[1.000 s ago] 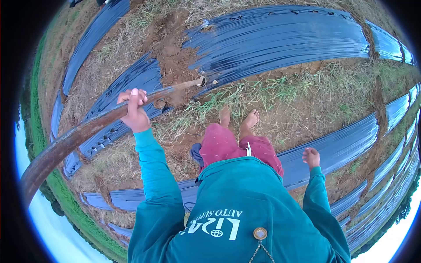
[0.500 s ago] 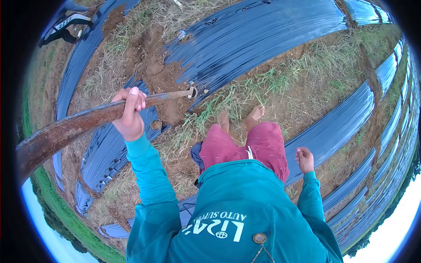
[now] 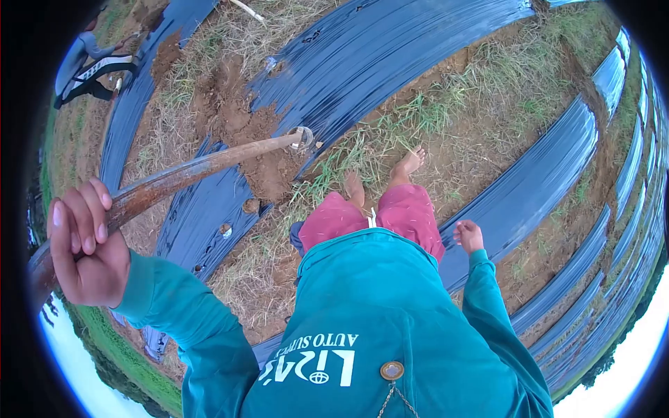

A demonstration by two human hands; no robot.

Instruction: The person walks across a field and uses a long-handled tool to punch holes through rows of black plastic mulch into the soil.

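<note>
Left hand (image 3: 87,251) clamped round the hoe (image 3: 202,167) handle's near end for reach; right hand (image 3: 470,237) hangs loose, empty.

The tool's (image 3: 202,164) head is too small to make out; the person (image 3: 87,66) at upper left is cut off.

Black plastic rows (image 3: 390,56), grassy furrows (image 3: 488,125)
</note>
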